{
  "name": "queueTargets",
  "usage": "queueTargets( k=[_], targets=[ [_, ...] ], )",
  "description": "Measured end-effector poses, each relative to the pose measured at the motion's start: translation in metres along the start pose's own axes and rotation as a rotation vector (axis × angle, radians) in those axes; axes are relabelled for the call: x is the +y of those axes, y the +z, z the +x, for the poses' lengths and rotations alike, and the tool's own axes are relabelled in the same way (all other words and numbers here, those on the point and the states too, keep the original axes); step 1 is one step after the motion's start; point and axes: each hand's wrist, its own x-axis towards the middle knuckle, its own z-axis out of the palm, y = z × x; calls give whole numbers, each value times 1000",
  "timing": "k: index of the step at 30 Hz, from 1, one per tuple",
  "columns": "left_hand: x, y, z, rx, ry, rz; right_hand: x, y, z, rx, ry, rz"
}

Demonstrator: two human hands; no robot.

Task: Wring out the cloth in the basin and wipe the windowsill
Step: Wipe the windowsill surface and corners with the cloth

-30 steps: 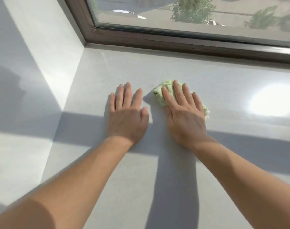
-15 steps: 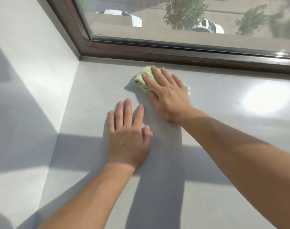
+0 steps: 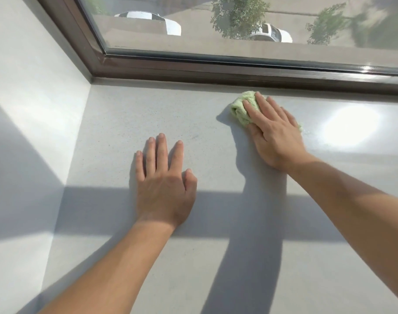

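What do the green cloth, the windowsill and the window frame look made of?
Cloth: soft terry or microfibre, going by its fuzzy, bunched pile. Windowsill: pale speckled stone or composite, semi-gloss, as it mirrors sun glare. Window frame: brown, satin sheen; metal or plastic, unclear which.

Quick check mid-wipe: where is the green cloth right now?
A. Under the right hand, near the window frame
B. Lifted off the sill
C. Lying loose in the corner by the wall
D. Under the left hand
A: the right hand presses the cloth flat on the windowsill, just short of the window frame.
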Motion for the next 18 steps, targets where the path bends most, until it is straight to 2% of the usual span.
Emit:
queueTargets(
  k=[1,3,5,6,9,11,12,15,16,18],
  targets=[
    [0,0,-1,-1,0,4,18,-4,1,23,81,5],
    [-1,1,-3,-2,-1,13,37,-8,4,93,359,31],
    [-1,1,-3,-6,-3,26,21,-2,6,136,479,15],
    [-2,1,-3,-15,-3,39,7,2,3,136,431,11],
    [1,-2,-5,-50,-37,63,-10,9,-18,24,17,-19],
    [9,-4,-6,-64,-97,47,9,2,-20,-39,-110,-18],
    [15,-4,-6,-58,-117,30,23,-1,-17,-36,-67,-17],
    [40,-3,-17,-42,-76,-41,47,-5,-2,55,320,29],
    [47,-1,-22,-46,-41,-52,42,-2,-2,83,391,27],
    [56,3,-35,-64,5,-61,17,8,-12,93,368,29]
  ],
)
